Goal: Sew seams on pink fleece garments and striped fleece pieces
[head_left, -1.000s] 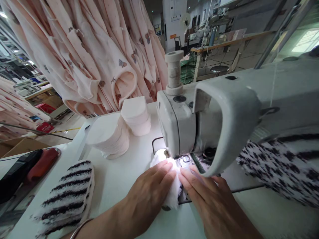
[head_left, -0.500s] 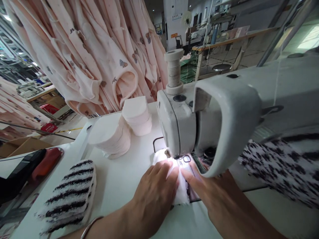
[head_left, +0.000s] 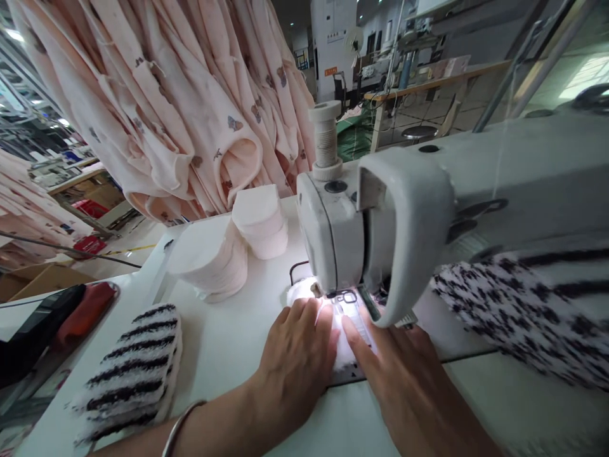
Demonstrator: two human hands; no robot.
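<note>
Left hand (head_left: 292, 349) and right hand (head_left: 404, 362), loosely spread, pressed white plush (head_left: 345, 355) under the sewing machine (head_left: 480, 184) within the tabletop's (head_left: 228, 343) far edge; apparently mid-seam, next needing even feeding.

The head camera looks forward and down, close over the sewing machine (head_left: 425, 209) and white tabletop (head_left: 216, 343).

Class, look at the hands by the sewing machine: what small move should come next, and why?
Probably ease the white fabric slightly forward under the sewing machine: part of it lies on the near side of the machine, the left hand rests on it, and the right hand is close by its other edge.
</note>
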